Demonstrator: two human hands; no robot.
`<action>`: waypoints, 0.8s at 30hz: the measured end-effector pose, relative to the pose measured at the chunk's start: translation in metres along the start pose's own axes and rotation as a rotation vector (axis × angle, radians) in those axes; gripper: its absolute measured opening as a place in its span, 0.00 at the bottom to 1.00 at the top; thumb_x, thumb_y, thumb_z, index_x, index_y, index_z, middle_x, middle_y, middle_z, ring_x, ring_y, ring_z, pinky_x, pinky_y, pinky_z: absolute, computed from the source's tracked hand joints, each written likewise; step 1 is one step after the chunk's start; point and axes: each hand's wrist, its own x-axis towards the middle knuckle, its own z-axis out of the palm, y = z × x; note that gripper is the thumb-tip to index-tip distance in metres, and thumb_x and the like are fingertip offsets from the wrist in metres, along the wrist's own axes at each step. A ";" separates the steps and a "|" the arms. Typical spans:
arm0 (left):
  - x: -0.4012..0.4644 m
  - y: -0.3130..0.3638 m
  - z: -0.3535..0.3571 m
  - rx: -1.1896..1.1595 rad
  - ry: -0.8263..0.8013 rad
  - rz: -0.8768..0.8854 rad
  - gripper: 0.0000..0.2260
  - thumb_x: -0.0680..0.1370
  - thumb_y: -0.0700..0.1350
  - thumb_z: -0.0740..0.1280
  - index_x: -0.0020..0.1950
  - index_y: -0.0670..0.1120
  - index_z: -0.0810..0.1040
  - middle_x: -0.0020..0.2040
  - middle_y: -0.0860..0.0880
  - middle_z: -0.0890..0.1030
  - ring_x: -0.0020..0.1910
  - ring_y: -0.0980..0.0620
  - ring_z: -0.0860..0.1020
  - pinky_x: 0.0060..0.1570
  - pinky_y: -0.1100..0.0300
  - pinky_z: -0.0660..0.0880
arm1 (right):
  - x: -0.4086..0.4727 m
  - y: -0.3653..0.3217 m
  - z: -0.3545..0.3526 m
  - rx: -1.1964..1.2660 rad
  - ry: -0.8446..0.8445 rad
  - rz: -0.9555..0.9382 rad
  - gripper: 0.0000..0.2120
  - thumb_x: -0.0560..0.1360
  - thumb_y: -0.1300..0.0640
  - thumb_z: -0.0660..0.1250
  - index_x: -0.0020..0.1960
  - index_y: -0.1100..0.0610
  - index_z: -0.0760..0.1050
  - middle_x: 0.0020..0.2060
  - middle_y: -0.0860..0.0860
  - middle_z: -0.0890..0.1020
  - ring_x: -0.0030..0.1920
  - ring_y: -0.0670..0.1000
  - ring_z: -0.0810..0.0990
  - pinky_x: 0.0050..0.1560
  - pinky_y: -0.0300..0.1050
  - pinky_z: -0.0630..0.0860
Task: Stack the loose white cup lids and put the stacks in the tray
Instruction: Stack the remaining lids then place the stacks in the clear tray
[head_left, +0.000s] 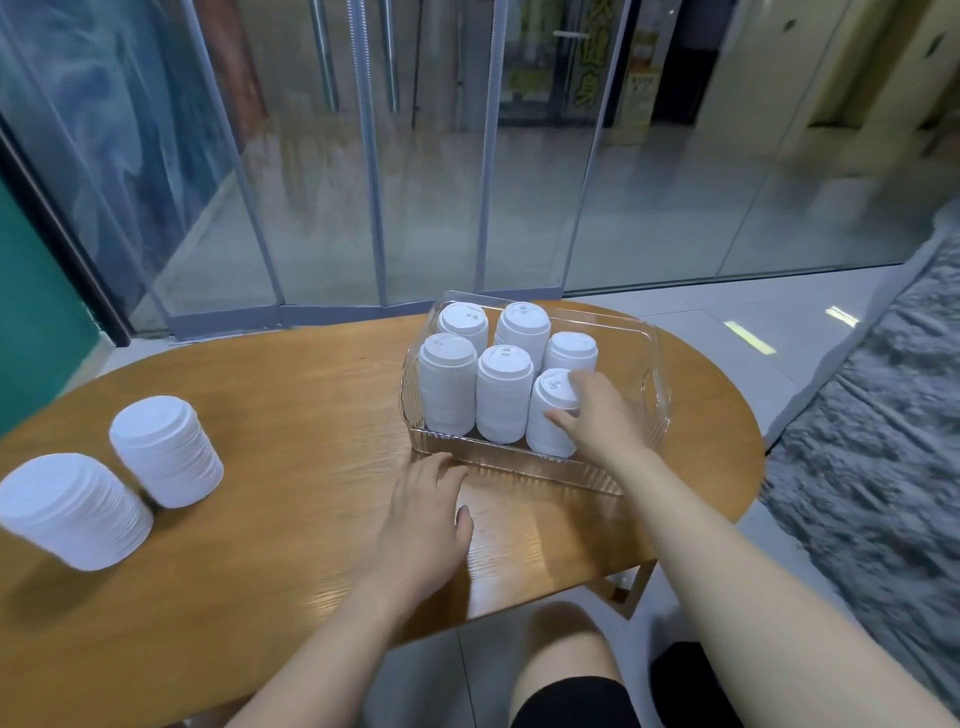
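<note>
Clear ribbed plastic forms the tray, which sits right of centre in the frame on the wooden table. Six stacks of white lids are seen standing in it in two rows of three. The nearest right stack is gripped by the right hand, with the thumb curled against its side and the fingers wrapped over its top edge. The left hand is laid flat on the table with fingers straight, their tips just beside the tray's near wall; nothing is held by it. Two more stacks are left standing at the lower left of the frame, well apart from the tray.

The step in hand is judged to be seating this stack in the front row. It is best lowered straight down and kept upright, so that the neighbouring stack is not nudged. The grip should be released only once the base is felt flat on the tray floor, and the tray should be steadied by the left hand.
</note>
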 end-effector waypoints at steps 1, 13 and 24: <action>0.002 0.002 0.002 0.003 0.001 0.004 0.22 0.79 0.43 0.66 0.74 0.47 0.73 0.75 0.47 0.69 0.77 0.47 0.62 0.79 0.53 0.52 | -0.001 0.001 0.000 0.011 -0.005 0.003 0.24 0.78 0.47 0.73 0.68 0.55 0.71 0.65 0.54 0.75 0.63 0.56 0.75 0.54 0.49 0.71; -0.037 -0.053 -0.009 0.047 0.005 -0.168 0.18 0.80 0.43 0.66 0.70 0.44 0.77 0.71 0.45 0.73 0.70 0.43 0.71 0.71 0.51 0.64 | -0.043 -0.082 0.025 0.167 0.214 -0.375 0.23 0.74 0.53 0.76 0.64 0.61 0.76 0.59 0.56 0.78 0.62 0.58 0.75 0.64 0.53 0.73; -0.133 -0.173 -0.077 0.145 0.171 -0.453 0.17 0.82 0.45 0.64 0.70 0.46 0.77 0.72 0.48 0.74 0.72 0.49 0.69 0.72 0.55 0.63 | -0.080 -0.248 0.195 0.403 -0.467 -0.364 0.42 0.71 0.49 0.80 0.78 0.56 0.64 0.71 0.54 0.73 0.68 0.52 0.76 0.69 0.49 0.73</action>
